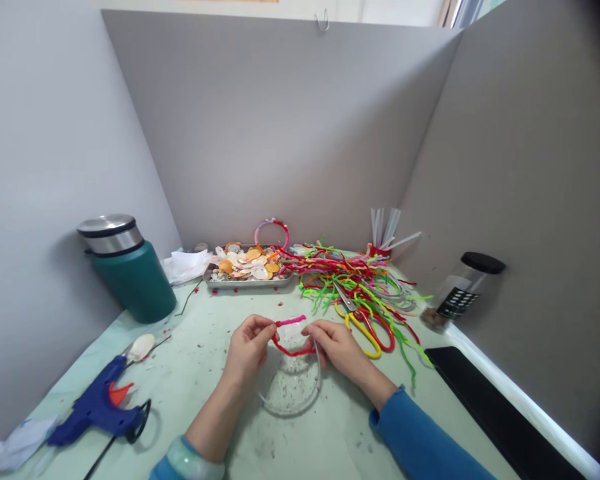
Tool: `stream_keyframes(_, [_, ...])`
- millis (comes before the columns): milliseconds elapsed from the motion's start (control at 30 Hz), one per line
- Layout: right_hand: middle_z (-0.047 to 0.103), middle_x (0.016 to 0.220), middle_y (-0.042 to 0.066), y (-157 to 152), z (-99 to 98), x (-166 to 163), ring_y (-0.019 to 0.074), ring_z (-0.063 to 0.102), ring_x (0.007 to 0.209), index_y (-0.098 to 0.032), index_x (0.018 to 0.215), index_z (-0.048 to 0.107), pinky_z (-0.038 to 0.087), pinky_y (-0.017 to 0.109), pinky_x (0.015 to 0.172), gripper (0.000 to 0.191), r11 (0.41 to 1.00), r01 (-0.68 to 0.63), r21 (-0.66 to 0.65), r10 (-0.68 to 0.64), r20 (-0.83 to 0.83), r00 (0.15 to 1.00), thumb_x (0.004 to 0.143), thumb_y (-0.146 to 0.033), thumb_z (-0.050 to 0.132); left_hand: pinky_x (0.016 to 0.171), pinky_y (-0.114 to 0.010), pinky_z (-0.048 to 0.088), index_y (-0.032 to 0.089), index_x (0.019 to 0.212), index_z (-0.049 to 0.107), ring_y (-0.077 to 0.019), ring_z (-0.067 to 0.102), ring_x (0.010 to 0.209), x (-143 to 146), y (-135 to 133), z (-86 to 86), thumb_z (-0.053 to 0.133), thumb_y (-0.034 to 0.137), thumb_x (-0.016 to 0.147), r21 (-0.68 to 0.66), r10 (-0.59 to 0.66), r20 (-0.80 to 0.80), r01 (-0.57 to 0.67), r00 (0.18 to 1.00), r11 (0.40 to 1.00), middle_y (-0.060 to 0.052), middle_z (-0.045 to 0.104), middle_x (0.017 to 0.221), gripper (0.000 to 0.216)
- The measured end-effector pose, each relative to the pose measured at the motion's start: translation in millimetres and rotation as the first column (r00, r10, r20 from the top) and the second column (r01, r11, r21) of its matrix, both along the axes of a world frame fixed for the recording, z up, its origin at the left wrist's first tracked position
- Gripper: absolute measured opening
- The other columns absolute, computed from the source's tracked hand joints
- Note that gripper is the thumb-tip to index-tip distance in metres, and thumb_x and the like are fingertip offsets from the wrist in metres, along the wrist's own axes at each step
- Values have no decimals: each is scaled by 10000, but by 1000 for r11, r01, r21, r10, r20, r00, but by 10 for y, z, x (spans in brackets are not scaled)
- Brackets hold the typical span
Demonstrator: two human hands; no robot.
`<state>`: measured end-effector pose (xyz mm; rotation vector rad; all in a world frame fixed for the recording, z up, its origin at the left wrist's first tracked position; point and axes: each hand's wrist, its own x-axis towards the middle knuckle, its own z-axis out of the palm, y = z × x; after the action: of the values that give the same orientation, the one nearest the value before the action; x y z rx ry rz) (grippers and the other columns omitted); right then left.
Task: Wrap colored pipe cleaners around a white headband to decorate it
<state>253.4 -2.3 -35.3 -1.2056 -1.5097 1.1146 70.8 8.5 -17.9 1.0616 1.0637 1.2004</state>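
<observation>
Red strand (293, 354) runs above the bench (343, 437), pinched in the left hand (249, 345) and reaching the right hand (336, 341), which grips a clear hoop (293, 413). Scissors (355, 311) lie just right of that hand.

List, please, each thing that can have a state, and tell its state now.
Red fuzzy stem: bent, one end free
Clear ring: lower part bare
Left hand: pinching the stem
Right hand: pinching the ring
Green bottle: lidded
Jar: lidded, partly filled
Metal tray: heaped
Glue gun: on its side, power unclear
Scissors: lying flat, blade opening unclear
White sticks: mostly upright
</observation>
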Motion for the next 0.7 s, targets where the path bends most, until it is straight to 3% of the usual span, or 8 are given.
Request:
stream_keyframes(133, [658, 722, 18, 21, -8, 20, 99, 500, 469, -165, 969, 584, 370, 212, 446, 275, 996, 70, 62, -70, -3, 998, 822, -389, 518, 297, -155, 178, 160, 714, 510, -13, 236, 288, 6, 10, -38, 679, 358, 630, -20, -38, -50, 37, 998, 999, 90, 483, 456, 273])
stream_keyframes(267, [630, 829, 32, 12, 10, 21, 129, 540, 637, -182, 1006, 593, 416, 232, 541, 271, 963, 141, 229, -167, 95, 981, 777, -327, 591, 302, -162, 157, 152, 735, 556, -15, 255, 291, 29, -7, -43, 670, 409, 639, -49, -123, -125, 118, 984, 992, 75, 501, 474, 296])
stream_keyframes(467, [628, 857, 48, -92, 87, -42, 162, 560, 770, -204, 959, 631, 431, 274, 681, 160, 906, -4, 424, -117, 261, 958, 825, -229, 549, 350, -178, 187, 140, 697, 605, -21, 305, 323, 90, -60, -1, 684, 373, 613, -41, -177, -168, 173, 970, 984, 32, 577, 529, 260])
stream_keyframes(700, [611, 788, 25, -145, 108, -87, 142, 547, 718, -187, 850, 617, 401, 248, 646, 119, 906, -77, 415, -85, 358, 930, 837, -168, 500, 400, -179, 237, 142, 711, 602, -44, 321, 371, 119, -73, -31, 642, 342, 659, -6, -221, -194, 224, 956, 975, 64, 479, 469, 210])
